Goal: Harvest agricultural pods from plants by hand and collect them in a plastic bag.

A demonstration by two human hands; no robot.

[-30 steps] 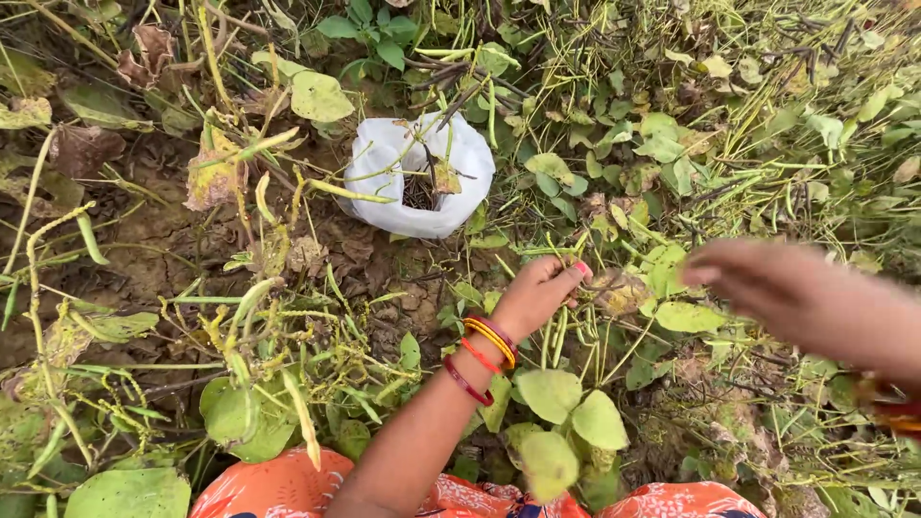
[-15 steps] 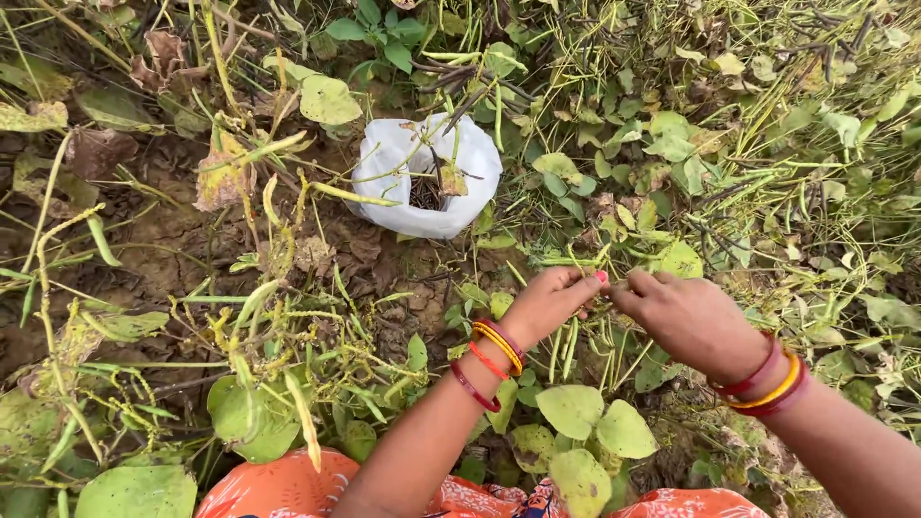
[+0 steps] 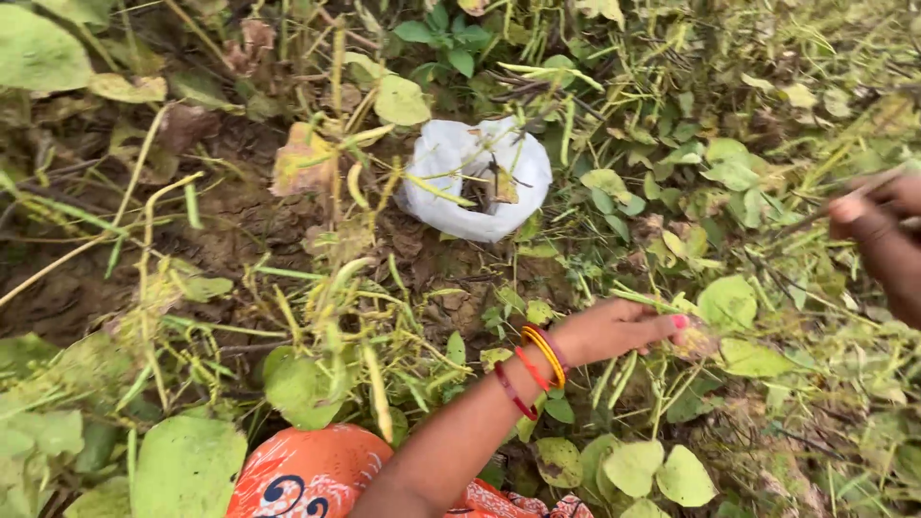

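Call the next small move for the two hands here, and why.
Probably carry the right hand over to the white bag: its fingers pinch a thin dark pod or stem, and the bag lies open among the plants. The left hand is low in the foliage, fingertips on a leaf.

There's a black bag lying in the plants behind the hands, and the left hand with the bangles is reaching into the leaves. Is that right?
Not quite. The bag is white, not black, as the head view shows. The rest holds: it lies among the plants beyond the hands, and the left hand with the bangles reaches into the leaves.
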